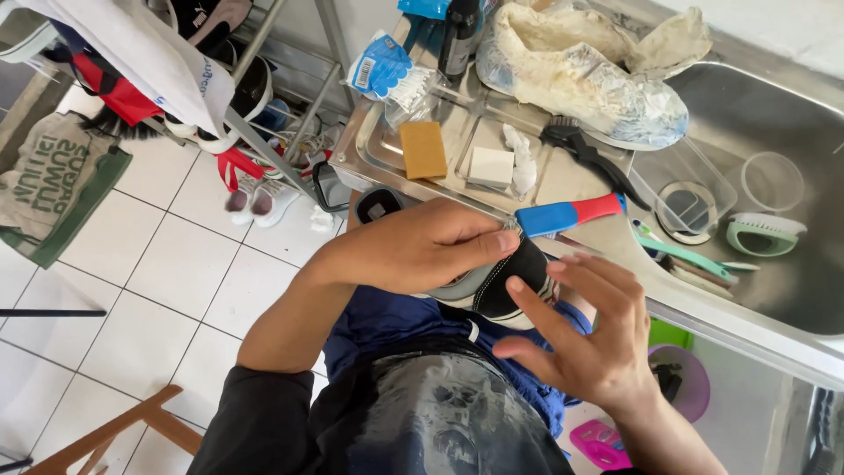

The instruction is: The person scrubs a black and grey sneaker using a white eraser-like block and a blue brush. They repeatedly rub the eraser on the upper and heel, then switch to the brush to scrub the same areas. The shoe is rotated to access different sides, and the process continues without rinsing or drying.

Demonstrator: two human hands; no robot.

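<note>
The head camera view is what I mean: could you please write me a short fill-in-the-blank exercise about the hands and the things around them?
1. The left hand grips a black and white ____ above the person's lap.
2. The right hand has its fingers spread ____, holding nothing.
3. The brush by the sink has a handle coloured blue and ____.
4. The tan sponge lies on a metal ____.

Missing words: shoe; open; red; tray

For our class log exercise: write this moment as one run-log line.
left hand: holds black shoe | right hand: open, fingers at shoe | brush: on sink edge | sponge: on tray
</note>
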